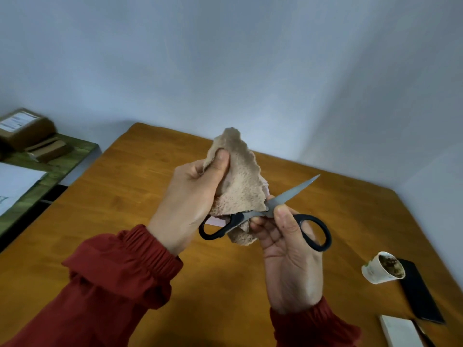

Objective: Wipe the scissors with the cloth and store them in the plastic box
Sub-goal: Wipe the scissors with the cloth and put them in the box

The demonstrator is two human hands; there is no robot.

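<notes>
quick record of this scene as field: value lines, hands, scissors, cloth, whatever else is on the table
left hand: grips the cloth, thumb on top
right hand: pinches the scissors near the pivot
scissors: black handles, blades closed, tip pointing up and to the right, held above the table
cloth: beige, bunched, touching the scissors at the handle end
storing: not yet done
paper cup: on the table at right, brown residue inside
black flat object: beside the cup
</notes>
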